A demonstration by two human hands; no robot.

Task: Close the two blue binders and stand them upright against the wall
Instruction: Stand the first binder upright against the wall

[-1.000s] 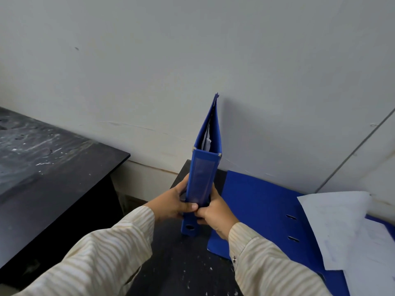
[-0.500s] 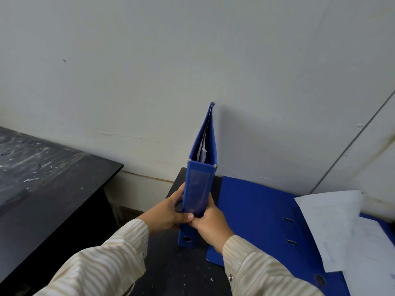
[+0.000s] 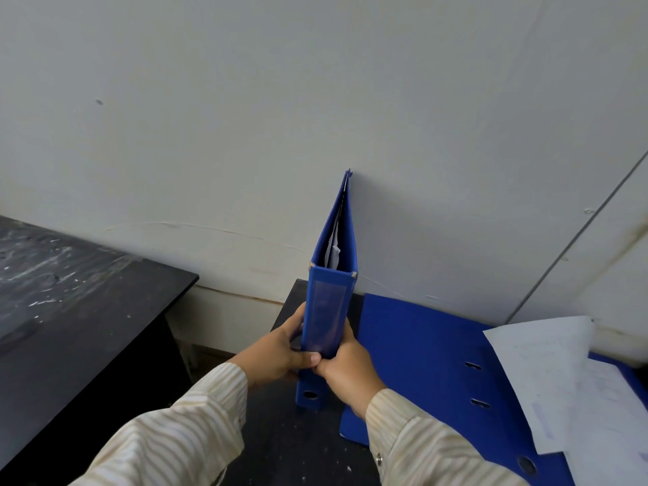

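Note:
A closed blue binder (image 3: pixel 328 303) stands upright on the dark table (image 3: pixel 291 447), spine toward me, its far top corner touching the white wall (image 3: pixel 315 100). My left hand (image 3: pixel 277 356) grips the spine's left side and my right hand (image 3: pixel 347 368) grips its right side, thumbs meeting on the spine. A second blue binder (image 3: pixel 420 363) lies open and flat just to the right, with loose white sheets (image 3: pixel 561 380) over its right half.
A separate black table (image 3: pixel 70 310) with pale scuffs stands to the left, with a gap down to the floor between it and the dark table. A thin grey conduit (image 3: pixel 578 240) runs diagonally up the wall at right.
The upright binder has stayed in both hands and sits a little closer to the wall, its top corner now touching it. The open binder has not moved.

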